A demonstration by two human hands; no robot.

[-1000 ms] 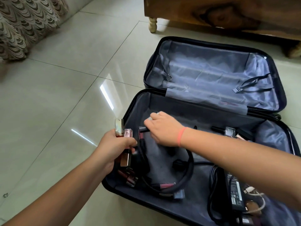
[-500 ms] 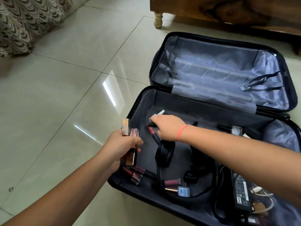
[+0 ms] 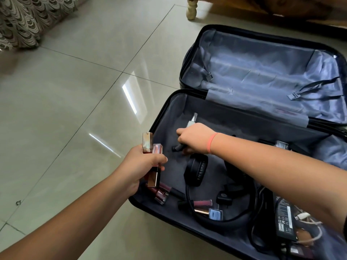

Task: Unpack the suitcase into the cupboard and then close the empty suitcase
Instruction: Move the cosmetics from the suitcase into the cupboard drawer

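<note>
— Where the left hand [image 3: 142,166] hangs over the near-left rim of the suitcase [image 3: 159,117], what has it got?
— Its fingers are curled tight round a bunch of lipsticks [image 3: 150,147]. Gold and pink caps stand above the fist, and a gold end sticks out below it.
— And in the near half under it?
— More tubes [image 3: 162,194] lie loose in the near corner, just below that fist. A pink gloss [image 3: 202,203] and a blue-capped piece [image 3: 216,214] lie inside the loop of the black headphones [image 3: 197,169]. To the right lies a black adapter [image 3: 285,220], label up, with a white cable [image 3: 304,215] just beside it.
— The right hand [image 3: 195,137]?
— Farther in, knuckles up, over the grey lining. Its fingers are closed on a black tube [image 3: 177,147] that pokes out to the left. A pale bottle [image 3: 192,121] juts from the fist's far side. A pink band [image 3: 211,143] circles the wrist.
— Beyond that?
— The lid half [image 3: 262,72] lies flat open, with a buckled strap [image 3: 293,95] across its blue-grey lining. Past it a wooden leg [image 3: 191,10] stands on the tiled floor [image 3: 75,109].
</note>
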